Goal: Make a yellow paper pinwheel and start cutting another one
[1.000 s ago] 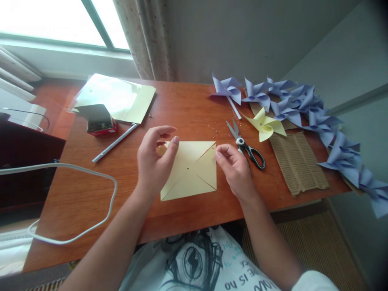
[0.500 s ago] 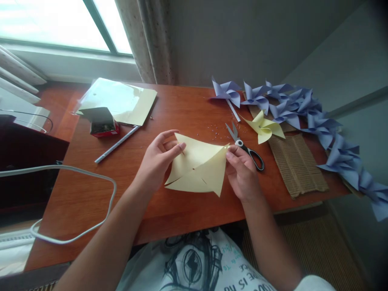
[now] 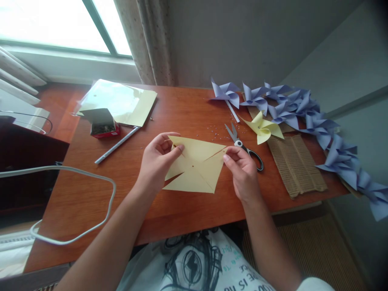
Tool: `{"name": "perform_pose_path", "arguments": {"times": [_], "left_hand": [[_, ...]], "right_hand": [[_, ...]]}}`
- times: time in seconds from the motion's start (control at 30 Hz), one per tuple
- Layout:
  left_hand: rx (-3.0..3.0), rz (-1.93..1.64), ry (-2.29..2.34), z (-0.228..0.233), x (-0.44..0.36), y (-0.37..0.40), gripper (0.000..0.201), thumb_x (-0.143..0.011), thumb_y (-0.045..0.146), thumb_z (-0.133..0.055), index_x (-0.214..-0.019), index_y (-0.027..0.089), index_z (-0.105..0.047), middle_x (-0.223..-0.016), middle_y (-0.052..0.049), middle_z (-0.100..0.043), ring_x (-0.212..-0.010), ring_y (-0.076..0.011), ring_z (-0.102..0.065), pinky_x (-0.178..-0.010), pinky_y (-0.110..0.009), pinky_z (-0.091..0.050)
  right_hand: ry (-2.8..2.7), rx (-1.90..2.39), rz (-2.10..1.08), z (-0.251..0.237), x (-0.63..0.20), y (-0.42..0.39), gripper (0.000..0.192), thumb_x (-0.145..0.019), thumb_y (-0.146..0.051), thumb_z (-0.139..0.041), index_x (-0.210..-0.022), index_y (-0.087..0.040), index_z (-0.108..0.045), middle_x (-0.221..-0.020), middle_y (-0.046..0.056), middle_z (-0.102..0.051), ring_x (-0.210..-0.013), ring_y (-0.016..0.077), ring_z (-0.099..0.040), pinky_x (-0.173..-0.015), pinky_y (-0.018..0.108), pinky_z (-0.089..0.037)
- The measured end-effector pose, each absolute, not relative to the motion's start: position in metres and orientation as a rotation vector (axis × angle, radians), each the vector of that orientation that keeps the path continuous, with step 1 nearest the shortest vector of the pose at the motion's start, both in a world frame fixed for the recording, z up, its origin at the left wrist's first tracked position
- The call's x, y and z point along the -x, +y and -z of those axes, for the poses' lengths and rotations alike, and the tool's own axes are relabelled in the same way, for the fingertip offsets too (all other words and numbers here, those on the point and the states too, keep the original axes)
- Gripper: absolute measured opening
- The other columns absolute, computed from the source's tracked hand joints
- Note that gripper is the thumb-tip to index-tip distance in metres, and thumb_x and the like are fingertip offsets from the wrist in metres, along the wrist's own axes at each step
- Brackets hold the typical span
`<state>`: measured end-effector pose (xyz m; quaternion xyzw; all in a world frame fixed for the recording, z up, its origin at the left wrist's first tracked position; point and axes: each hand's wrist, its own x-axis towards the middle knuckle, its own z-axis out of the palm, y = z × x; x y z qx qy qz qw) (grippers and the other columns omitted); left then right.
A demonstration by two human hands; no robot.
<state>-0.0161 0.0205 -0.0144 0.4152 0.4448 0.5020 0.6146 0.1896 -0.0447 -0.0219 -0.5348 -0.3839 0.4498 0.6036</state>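
A pale yellow square of paper is held up between my hands, over the front middle of the table. Slits run in from its corners, and a small hole marks its centre. My left hand pinches the upper left corner, thumb on top. At the upper right, my right hand grips the corner beside a slit between thumb and fingers. Black-handled scissors lie with blades apart just beyond my right hand. A finished yellow paper pinwheel rests further right.
Several purple pinwheels line the right edge, near corrugated cardboard. At the back left lie paper sheets, a small red box and a rolled paper stick. A white cable loops over the left side.
The yellow paper has flattened: its right corner, earlier lifted and curled, now lies nearly level, and the slits show more plainly. Both hands keep their hold.
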Motion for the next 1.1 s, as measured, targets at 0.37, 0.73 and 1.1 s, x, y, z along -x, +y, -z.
{"name": "perform_pose_path", "arguments": {"times": [0.37,0.73,1.1], "left_hand": [[-0.999,-1.177,1.04,0.012,0.014,0.02,0.031,-0.076,0.019,-0.082,-0.105,0.018,-0.071,-0.079,0.001,-0.063,-0.072,-0.0101,-0.057,-0.066,-0.02,-0.043],[-1.053,-1.176,1.066,0.006,0.014,0.018,0.032,-0.075,0.018,-0.081,-0.104,0.018,-0.07,-0.077,0.002,-0.06,-0.07,-0.0095,-0.054,-0.064,-0.019,-0.043],[-1.41,-1.046,1.058,0.015,0.013,0.014,0.042,-0.079,0.022,-0.077,-0.119,0.023,-0.068,-0.094,-0.004,-0.069,-0.079,-0.0177,-0.061,-0.071,-0.027,-0.049]], "right_hand": [[-0.861,1.228,-0.975,0.016,-0.185,-0.042,0.004,-0.086,-0.027,-0.073,-0.084,-0.024,-0.076,-0.079,-0.001,-0.068,-0.073,0.0137,-0.057,-0.066,0.025,-0.046],[-1.135,1.518,-0.825,0.004,-0.205,-0.043,0.024,-0.092,-0.042,-0.066,-0.084,-0.021,-0.075,-0.077,0.002,-0.07,-0.074,0.0184,-0.064,-0.068,0.031,-0.049],[-1.947,1.318,-0.599,-0.03,-0.167,0.007,0.021,-0.089,-0.016,-0.067,-0.107,-0.025,-0.07,-0.105,0.005,-0.075,-0.099,0.0227,-0.07,-0.089,0.038,-0.055]]}}
